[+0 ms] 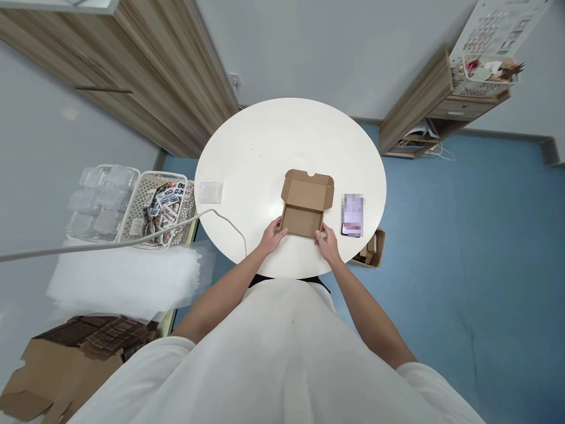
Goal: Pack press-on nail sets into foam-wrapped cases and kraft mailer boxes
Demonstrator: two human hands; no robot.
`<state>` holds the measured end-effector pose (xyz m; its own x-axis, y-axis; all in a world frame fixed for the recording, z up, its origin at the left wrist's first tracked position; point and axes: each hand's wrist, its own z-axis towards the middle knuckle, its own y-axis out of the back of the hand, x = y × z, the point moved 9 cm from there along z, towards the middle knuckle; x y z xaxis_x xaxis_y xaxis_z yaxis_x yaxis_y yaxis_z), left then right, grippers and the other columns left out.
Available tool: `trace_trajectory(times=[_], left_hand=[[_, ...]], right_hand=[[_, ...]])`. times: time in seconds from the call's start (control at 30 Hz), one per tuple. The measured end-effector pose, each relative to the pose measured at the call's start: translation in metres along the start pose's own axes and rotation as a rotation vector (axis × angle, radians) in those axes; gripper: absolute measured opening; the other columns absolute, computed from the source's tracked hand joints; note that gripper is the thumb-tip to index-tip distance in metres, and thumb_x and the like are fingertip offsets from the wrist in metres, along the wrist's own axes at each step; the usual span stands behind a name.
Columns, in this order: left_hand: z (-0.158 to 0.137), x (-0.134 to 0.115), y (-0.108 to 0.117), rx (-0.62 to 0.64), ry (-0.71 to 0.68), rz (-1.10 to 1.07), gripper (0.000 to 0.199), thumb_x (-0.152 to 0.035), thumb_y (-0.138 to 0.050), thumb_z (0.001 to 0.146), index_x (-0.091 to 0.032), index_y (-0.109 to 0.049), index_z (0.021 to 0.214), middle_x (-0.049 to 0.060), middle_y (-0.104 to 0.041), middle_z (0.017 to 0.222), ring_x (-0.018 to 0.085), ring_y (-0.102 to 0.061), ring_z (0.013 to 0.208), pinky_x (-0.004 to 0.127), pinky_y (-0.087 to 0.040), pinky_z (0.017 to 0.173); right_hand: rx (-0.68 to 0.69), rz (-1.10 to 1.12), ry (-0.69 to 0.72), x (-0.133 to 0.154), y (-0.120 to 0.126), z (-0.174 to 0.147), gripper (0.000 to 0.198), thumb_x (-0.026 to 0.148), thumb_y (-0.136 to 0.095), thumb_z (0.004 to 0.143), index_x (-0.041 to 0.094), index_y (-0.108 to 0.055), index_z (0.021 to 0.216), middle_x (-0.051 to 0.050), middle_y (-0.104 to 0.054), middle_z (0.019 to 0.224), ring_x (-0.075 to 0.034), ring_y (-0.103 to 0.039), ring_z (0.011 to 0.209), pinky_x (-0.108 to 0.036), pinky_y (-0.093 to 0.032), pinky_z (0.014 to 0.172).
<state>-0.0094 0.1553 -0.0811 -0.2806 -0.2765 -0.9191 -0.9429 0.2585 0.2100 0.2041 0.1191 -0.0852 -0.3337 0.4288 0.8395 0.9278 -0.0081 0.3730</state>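
Observation:
An unlidded brown cardboard box rests on the round white table, its lid flap raised away from me with the side ears spread. Nothing shows inside it. My left hand grips the near left corner, thumb over the front wall. At the near right corner, my right hand holds the box in the same way. A phone with a blurred screen lies to the right of the box. Toward the table's left edge sits a small clear plastic case.
A grey cable crosses from the left onto the white table. Left of the table stand a basket of small cards, clear containers, white sheets and flattened cardboard. A carton is on the floor at right.

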Motion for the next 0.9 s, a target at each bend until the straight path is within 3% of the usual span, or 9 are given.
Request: trace_trajectory(times=[0.2, 0.4, 0.7, 0.8, 0.9], left_hand=[[-0.002, 0.002, -0.001, -0.016, 0.005, -0.029, 0.066, -0.042, -0.052, 0.078, -0.016, -0.031, 0.134, 0.012, -0.042, 0.134, 0.024, -0.041, 0.121, 0.038, -0.041, 0.095], [-0.006, 0.009, -0.001, -0.021, 0.042, 0.022, 0.066, -0.042, -0.052, 0.078, -0.019, -0.029, 0.136, 0.011, -0.037, 0.139, 0.024, -0.039, 0.124, 0.04, -0.037, 0.099], [-0.017, 0.011, 0.015, -0.031, 0.056, 0.105, 0.067, -0.043, -0.053, 0.077, -0.02, -0.028, 0.136, 0.011, -0.037, 0.139, 0.024, -0.042, 0.121, 0.039, -0.037, 0.098], [-0.022, 0.016, 0.031, -0.055, 0.054, 0.144, 0.07, -0.044, -0.054, 0.077, -0.019, -0.026, 0.137, 0.012, -0.033, 0.14, 0.025, -0.039, 0.124, 0.04, -0.036, 0.1], [-0.024, 0.013, 0.064, -0.117, -0.012, 0.205, 0.068, -0.045, -0.053, 0.078, -0.021, -0.027, 0.136, 0.011, -0.032, 0.14, 0.024, -0.034, 0.127, 0.039, -0.034, 0.101]], right_hand=[[0.02, -0.019, 0.023, -0.005, -0.002, 0.004, 0.059, 0.046, -0.045, 0.081, 0.02, -0.036, 0.133, -0.011, -0.046, 0.116, -0.016, -0.054, 0.08, -0.034, -0.048, 0.078], [0.025, -0.074, 0.058, -0.001, -0.004, 0.0, 0.061, 0.047, -0.044, 0.081, 0.021, -0.033, 0.135, -0.011, -0.046, 0.112, -0.015, -0.052, 0.077, -0.035, -0.047, 0.079], [0.044, -0.212, 0.083, 0.007, -0.021, -0.001, 0.071, 0.052, -0.047, 0.077, 0.021, -0.026, 0.137, -0.01, -0.045, 0.108, -0.017, -0.05, 0.077, -0.035, -0.046, 0.074], [-0.095, -0.245, 0.107, 0.02, -0.015, -0.008, 0.076, 0.054, -0.044, 0.078, 0.02, -0.016, 0.14, -0.013, -0.038, 0.117, -0.017, -0.048, 0.079, -0.038, -0.045, 0.076], [-0.285, -0.258, 0.263, 0.057, -0.012, -0.021, 0.079, 0.053, -0.046, 0.077, 0.019, -0.013, 0.139, -0.016, -0.032, 0.124, -0.021, -0.046, 0.088, -0.041, -0.042, 0.078]])
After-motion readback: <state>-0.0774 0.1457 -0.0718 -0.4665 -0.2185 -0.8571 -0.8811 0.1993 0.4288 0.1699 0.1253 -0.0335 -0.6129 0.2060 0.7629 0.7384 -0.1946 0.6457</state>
